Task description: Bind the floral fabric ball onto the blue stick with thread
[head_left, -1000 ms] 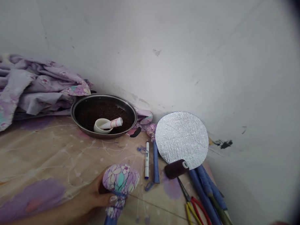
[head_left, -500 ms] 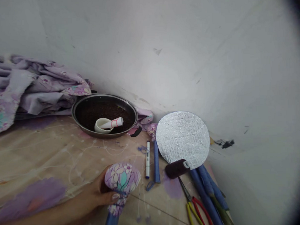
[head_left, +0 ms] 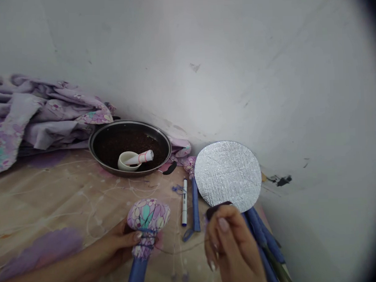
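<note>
My left hand (head_left: 123,238) is closed around the neck of a stick with a padded floral cloth head (head_left: 147,214) and a blue-wrapped handle (head_left: 137,274). Dark thread binds the gathered cloth below the head. From that neck a loose strand of thread (head_left: 179,252) curves across to my right hand (head_left: 231,242), whose fingers are bent and pinched together; the strand's end is hidden there. Just behind the right hand lies a dark thread spool (head_left: 214,210), mostly covered by it. The pliers seen earlier are now hidden.
A pan (head_left: 99,162) of dark crumbly material holds a small white bowl (head_left: 124,164) with a rolled white piece in it. Nearby are a marker (head_left: 184,203), a similar blue-handled stick (head_left: 195,206), a silvery disc (head_left: 229,174), blue-wrapped sticks (head_left: 265,233) and bunched cloth (head_left: 51,117) against the wall.
My right hand has come into view from below, covering the pliers and much of the spool. The thread has gone from taut to slack, and the padded head has tilted slightly left.
</note>
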The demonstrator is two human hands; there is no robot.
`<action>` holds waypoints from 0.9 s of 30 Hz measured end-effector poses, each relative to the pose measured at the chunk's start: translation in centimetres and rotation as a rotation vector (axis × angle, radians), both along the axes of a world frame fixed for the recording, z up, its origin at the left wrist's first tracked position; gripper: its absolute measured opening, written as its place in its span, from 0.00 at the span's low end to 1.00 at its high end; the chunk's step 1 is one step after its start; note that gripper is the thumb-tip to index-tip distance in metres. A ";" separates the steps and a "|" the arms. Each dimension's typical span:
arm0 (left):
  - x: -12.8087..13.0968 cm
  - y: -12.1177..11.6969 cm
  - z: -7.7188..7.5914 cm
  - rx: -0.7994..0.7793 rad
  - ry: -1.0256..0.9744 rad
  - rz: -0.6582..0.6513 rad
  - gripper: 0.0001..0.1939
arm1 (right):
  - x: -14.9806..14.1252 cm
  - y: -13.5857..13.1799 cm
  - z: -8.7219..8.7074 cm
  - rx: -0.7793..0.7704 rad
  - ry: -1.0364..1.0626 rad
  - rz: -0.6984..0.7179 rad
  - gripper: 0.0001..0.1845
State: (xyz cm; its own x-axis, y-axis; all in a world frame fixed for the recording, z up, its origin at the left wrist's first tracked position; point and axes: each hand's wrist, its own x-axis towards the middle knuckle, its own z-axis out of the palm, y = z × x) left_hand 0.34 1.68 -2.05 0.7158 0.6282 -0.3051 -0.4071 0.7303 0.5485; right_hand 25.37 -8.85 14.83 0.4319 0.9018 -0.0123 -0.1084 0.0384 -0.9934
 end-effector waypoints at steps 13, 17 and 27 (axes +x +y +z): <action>-1.3 1.0 1.9 0.054 0.095 0.064 0.31 | -2.4 4.8 -10.5 -0.264 -0.002 0.405 0.48; -0.9 0.9 2.7 0.055 0.133 0.107 0.40 | -3.3 4.5 -12.3 -0.288 0.069 0.539 0.54; -1.1 1.2 2.2 -0.001 0.152 0.133 0.32 | -1.3 3.4 -10.6 -0.231 0.032 0.577 0.52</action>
State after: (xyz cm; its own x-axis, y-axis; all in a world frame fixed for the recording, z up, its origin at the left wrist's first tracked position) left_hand -0.73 2.83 0.13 0.5724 0.7134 -0.4043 -0.4125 0.6766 0.6099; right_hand 24.12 -5.42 4.25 -0.1280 0.9623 -0.2399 -0.0777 -0.2508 -0.9649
